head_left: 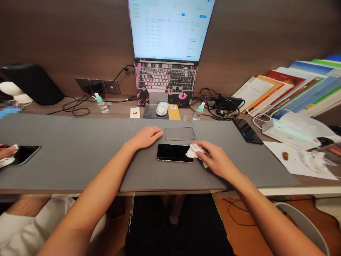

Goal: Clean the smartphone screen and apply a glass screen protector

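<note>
A smartphone (172, 153) with a dark screen lies face up on the grey desk mat (87, 153). My right hand (217, 158) pinches a crumpled white tissue (194, 150), which touches the right end of that screen. Resting on the mat, my left hand (146, 137) holds nothing; its fingers stretch out to the right, above the phone's upper left corner. Just beyond the phone lies a clear, black-edged screen protector (179, 134), close to my left fingertips.
Behind the mat stand an open laptop (166, 80), a mouse (162, 108) and two spray bottles (102, 104) (198, 112). Another phone (247, 131), paper (279, 151) and leaning books (287, 85) are right. At far left, a co-worker's hand (7, 152) wipes a phone (26, 153).
</note>
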`<action>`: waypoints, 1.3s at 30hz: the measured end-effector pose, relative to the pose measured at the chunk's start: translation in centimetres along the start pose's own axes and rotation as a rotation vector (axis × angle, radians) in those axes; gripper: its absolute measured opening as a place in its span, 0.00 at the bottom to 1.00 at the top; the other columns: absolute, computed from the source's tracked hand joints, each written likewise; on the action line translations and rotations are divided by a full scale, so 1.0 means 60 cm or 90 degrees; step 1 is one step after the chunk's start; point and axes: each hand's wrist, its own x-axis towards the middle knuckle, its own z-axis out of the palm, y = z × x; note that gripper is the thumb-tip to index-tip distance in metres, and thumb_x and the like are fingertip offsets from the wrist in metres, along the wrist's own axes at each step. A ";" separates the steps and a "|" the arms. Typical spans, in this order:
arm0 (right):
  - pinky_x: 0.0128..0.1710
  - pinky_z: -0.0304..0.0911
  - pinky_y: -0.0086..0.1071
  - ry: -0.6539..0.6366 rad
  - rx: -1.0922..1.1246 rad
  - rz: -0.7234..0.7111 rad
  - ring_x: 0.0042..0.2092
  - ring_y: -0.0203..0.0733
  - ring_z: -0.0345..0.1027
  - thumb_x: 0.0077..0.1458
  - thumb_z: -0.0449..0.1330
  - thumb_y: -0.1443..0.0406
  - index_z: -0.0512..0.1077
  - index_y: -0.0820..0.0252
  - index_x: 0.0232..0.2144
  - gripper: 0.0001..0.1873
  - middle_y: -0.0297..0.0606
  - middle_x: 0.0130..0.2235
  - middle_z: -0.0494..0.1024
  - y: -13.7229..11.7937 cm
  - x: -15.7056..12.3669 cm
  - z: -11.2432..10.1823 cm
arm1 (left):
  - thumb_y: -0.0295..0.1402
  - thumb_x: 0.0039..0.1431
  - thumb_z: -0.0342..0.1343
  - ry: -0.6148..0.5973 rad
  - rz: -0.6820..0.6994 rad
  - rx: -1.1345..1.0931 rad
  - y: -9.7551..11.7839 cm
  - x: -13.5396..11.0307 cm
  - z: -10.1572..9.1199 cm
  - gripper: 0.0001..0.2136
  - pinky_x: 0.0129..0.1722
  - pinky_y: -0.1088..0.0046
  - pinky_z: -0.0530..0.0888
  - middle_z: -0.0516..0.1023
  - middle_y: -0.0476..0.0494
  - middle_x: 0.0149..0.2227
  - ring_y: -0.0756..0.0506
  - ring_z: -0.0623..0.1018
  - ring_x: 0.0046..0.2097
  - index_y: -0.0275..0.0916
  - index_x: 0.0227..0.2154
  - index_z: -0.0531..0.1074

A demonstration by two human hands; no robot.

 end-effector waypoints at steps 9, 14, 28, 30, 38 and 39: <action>0.30 0.60 0.33 0.101 0.164 0.121 0.30 0.39 0.65 0.54 0.62 0.53 0.71 0.59 0.31 0.15 0.35 0.29 0.75 -0.003 0.016 -0.023 | 0.44 0.72 0.40 0.000 0.003 0.000 -0.001 0.000 0.000 0.20 0.46 0.63 0.72 0.79 0.43 0.41 0.41 0.77 0.43 0.42 0.40 0.76; 0.29 0.59 0.31 0.186 0.129 0.094 0.28 0.38 0.63 0.55 0.59 0.57 0.67 0.56 0.30 0.10 0.32 0.28 0.73 0.006 0.014 -0.045 | 0.44 0.72 0.39 -0.002 0.001 -0.002 0.003 -0.001 -0.002 0.20 0.47 0.63 0.72 0.79 0.43 0.42 0.41 0.77 0.44 0.41 0.41 0.76; 0.67 0.57 0.55 -0.043 -0.175 -0.274 0.67 0.53 0.60 0.68 0.50 0.67 0.75 0.58 0.47 0.14 0.46 0.65 0.69 0.012 -0.056 0.027 | 0.44 0.72 0.40 -0.008 0.005 0.004 -0.002 0.000 0.003 0.20 0.45 0.63 0.71 0.79 0.44 0.41 0.41 0.77 0.43 0.42 0.40 0.76; 0.64 0.62 0.54 -0.017 -0.172 -0.270 0.63 0.52 0.67 0.68 0.51 0.67 0.76 0.56 0.48 0.15 0.47 0.61 0.74 0.010 -0.058 0.029 | 0.44 0.72 0.39 -0.005 0.007 0.004 -0.002 0.000 0.002 0.20 0.46 0.63 0.71 0.79 0.43 0.41 0.41 0.77 0.43 0.42 0.40 0.76; 0.63 0.63 0.56 -0.034 -0.178 -0.199 0.62 0.54 0.68 0.68 0.53 0.59 0.65 0.56 0.64 0.24 0.47 0.62 0.73 -0.003 -0.045 0.040 | 0.45 0.72 0.39 -0.013 0.006 0.005 -0.001 -0.001 0.002 0.21 0.46 0.63 0.71 0.79 0.43 0.42 0.41 0.77 0.44 0.42 0.41 0.76; 0.64 0.61 0.56 -0.047 -0.184 -0.200 0.64 0.55 0.65 0.68 0.53 0.58 0.63 0.57 0.65 0.27 0.48 0.64 0.70 -0.004 -0.041 0.041 | 0.45 0.72 0.39 -0.012 0.008 0.004 -0.001 -0.001 0.002 0.21 0.46 0.63 0.71 0.79 0.43 0.42 0.41 0.77 0.43 0.42 0.41 0.76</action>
